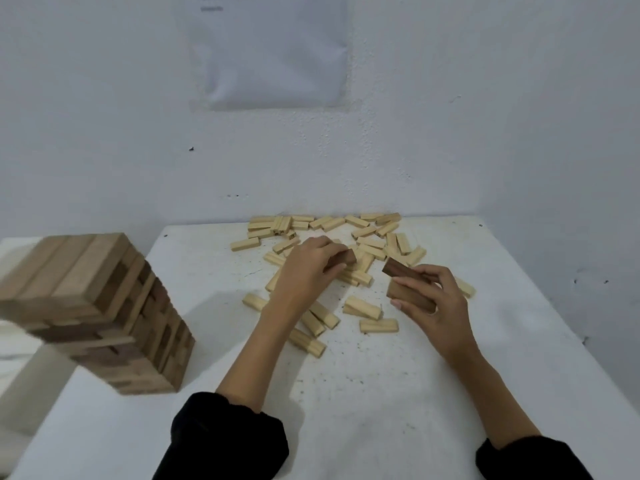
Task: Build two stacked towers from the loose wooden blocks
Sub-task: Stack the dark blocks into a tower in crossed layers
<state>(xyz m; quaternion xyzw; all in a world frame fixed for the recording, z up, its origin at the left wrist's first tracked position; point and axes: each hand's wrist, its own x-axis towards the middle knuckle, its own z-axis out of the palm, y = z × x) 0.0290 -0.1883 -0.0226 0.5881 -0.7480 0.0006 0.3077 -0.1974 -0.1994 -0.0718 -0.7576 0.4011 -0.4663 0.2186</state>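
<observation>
Logging on my feed: left hand (pixel 308 268) pinches a block (pixel 347 257) over the 12 o'clock pile (pixel 370 242), right hand (pixel 434 304) curls fingers round two blocks (pixel 410 296), tower (pixel 104 306) at 9.

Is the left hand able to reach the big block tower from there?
Probably yes. The tower stands on the left hand's own side, and nothing tall stands between them on the table. The hand already pinches a dark block, though, so its fingers are busy.

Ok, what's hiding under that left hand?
The left hand pinches a dark block above the pale loose blocks on the table. Whatever lies right beneath its palm is covered.
</observation>
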